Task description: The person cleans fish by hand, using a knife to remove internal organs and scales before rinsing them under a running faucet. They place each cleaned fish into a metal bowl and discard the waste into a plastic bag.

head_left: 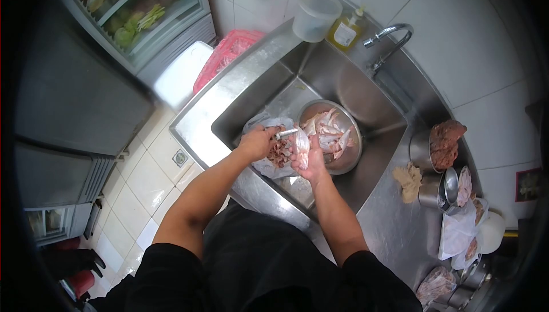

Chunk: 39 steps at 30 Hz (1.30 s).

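Observation:
Over the steel sink (354, 83), my left hand (257, 142) is closed on a small metal tool (286, 133) whose tip touches a pale pink fish (301, 148). My right hand (311, 162) grips that fish, fingers wrapped round it. Below my left hand lies a clear plastic bag (255, 122) with reddish-brown scraps (278, 154). Behind my right hand, a round metal bowl (353, 154) holds several more pale pink fish (329, 127). The exact shape of the tool is too small to tell.
A curved faucet (394, 30), a yellow soap bottle (346, 30) and a plastic tub (316, 16) stand at the sink's back edge. Metal pots (422, 150) and plastic bags (459, 232) sit on the right counter. A red basket (227, 54) is beyond the left edge.

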Available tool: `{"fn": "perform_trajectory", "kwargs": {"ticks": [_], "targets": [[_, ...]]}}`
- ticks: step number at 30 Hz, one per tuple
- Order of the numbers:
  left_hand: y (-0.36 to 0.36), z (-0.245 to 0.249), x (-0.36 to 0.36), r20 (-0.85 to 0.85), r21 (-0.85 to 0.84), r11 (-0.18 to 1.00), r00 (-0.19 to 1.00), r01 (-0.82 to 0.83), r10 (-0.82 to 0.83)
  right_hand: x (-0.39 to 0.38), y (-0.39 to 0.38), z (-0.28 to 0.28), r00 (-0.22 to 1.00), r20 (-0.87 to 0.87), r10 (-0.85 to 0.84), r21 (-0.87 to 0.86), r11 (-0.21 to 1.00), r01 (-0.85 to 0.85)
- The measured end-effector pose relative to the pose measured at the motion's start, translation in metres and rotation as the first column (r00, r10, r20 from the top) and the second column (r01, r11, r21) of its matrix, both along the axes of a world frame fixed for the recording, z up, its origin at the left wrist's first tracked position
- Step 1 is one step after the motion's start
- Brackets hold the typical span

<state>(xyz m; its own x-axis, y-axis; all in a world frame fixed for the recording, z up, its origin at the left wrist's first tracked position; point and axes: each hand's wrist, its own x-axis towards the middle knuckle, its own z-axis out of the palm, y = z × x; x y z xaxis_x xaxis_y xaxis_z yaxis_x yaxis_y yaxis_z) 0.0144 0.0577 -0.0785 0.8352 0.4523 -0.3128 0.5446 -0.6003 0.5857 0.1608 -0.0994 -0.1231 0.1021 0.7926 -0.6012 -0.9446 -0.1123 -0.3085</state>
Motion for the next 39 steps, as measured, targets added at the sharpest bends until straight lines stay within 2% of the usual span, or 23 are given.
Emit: {"fn": "perform_trajectory", "kwargs": {"ticks": [1,4,5,7,8,11,14,15,18,19,22,23,26,27,28,30,31,33,34,35,36,38,39], "targets": [[0.000,0.000,0.000,0.006,0.012,1.000,1.000,0.001,-0.001,-0.001,0.001,-0.002,1.000,0.016,0.009,-0.036,0.999,-0.009],[-0.003,0.001,-0.008,-0.013,0.095,0.954,0.959,0.284,-0.284,-0.002,0.000,0.011,0.999,0.030,0.039,-0.048,0.998,-0.038],[-0.002,0.002,-0.006,-0.051,0.034,0.967,0.966,0.254,-0.252,-0.002,-0.001,0.008,0.999,0.035,0.042,-0.063,0.997,-0.040],[-0.002,0.002,0.000,-0.088,0.056,0.987,0.986,0.149,-0.143,-0.002,0.000,0.001,0.998,0.033,0.060,-0.062,0.996,-0.057],[-0.003,0.001,0.002,-0.106,0.067,0.993,0.990,0.097,-0.090,-0.001,0.000,-0.002,0.993,0.103,0.061,-0.088,0.995,-0.052],[-0.007,0.000,-0.002,-0.022,0.145,0.931,0.942,0.333,-0.334,-0.005,0.001,0.009,0.960,0.273,0.065,-0.175,0.984,-0.017],[0.017,-0.009,0.014,0.037,0.058,0.994,0.995,0.091,-0.093,-0.008,-0.001,0.012,0.950,0.311,0.033,-0.117,0.993,0.004],[0.025,-0.012,0.019,-0.008,0.093,0.994,0.998,0.061,-0.060,-0.008,-0.003,0.009,0.935,0.353,0.043,-0.092,0.996,-0.011],[0.021,0.006,0.023,-0.068,0.157,0.975,0.986,0.159,-0.150,-0.010,-0.004,0.003,0.773,0.603,0.196,-0.195,0.976,-0.095],[0.015,0.015,0.021,-0.051,0.160,0.961,0.975,0.224,-0.218,-0.008,-0.004,0.005,0.777,0.593,0.210,-0.218,0.971,-0.096],[0.021,0.019,0.028,-0.057,0.174,0.962,0.978,0.208,-0.201,-0.013,-0.006,0.004,0.693,0.696,0.190,-0.245,0.969,-0.020],[0.025,0.022,0.030,-0.039,0.140,0.987,0.996,0.080,-0.076,-0.013,-0.006,0.001,0.683,0.704,0.195,-0.254,0.967,-0.014],[0.019,0.026,0.032,-0.180,0.164,0.969,0.972,0.183,-0.153,-0.010,-0.003,-0.006,0.641,0.740,0.206,-0.275,0.961,0.009],[0.014,0.028,0.028,-0.162,0.139,0.957,0.959,0.255,-0.232,-0.010,-0.004,-0.007,0.625,0.753,0.206,-0.279,0.960,0.019],[0.017,0.027,0.029,-0.159,0.130,0.969,0.969,0.212,-0.190,-0.012,-0.005,-0.007,0.609,0.765,0.207,-0.283,0.959,0.030],[0.025,0.024,0.031,-0.153,0.109,0.987,0.983,0.118,-0.101,-0.014,-0.006,-0.014,0.537,0.823,0.183,-0.265,0.961,0.079],[0.027,0.021,0.031,-0.158,0.121,0.993,0.987,0.012,0.007,-0.012,-0.006,-0.026,0.497,0.851,0.172,-0.253,0.962,0.101],[0.013,0.014,0.026,-0.125,0.136,0.981,0.985,0.137,-0.120,-0.005,-0.003,-0.070,0.302,0.942,0.148,-0.198,0.970,0.141],[0.006,0.021,0.026,-0.111,0.145,0.969,0.977,0.198,-0.183,-0.004,-0.004,-0.075,0.244,0.957,0.156,-0.196,0.969,0.150],[0.004,0.029,0.027,-0.139,0.116,0.970,0.971,0.213,-0.196,-0.004,-0.004,-0.081,0.185,0.969,0.164,-0.195,0.968,0.161],[0.009,0.031,0.028,-0.154,0.111,0.982,0.979,0.155,-0.137,-0.005,-0.007,-0.076,0.171,0.966,0.193,-0.222,0.961,0.166],[0.018,0.033,0.030,-0.180,0.106,0.994,0.984,0.035,-0.016,-0.007,-0.006,-0.066,-0.016,0.979,0.203,-0.196,0.961,0.194],[0.017,0.033,0.031,-0.229,0.092,0.992,0.971,0.088,-0.065,-0.008,-0.005,-0.065,-0.188,0.965,0.183,-0.143,0.968,0.208]]}}
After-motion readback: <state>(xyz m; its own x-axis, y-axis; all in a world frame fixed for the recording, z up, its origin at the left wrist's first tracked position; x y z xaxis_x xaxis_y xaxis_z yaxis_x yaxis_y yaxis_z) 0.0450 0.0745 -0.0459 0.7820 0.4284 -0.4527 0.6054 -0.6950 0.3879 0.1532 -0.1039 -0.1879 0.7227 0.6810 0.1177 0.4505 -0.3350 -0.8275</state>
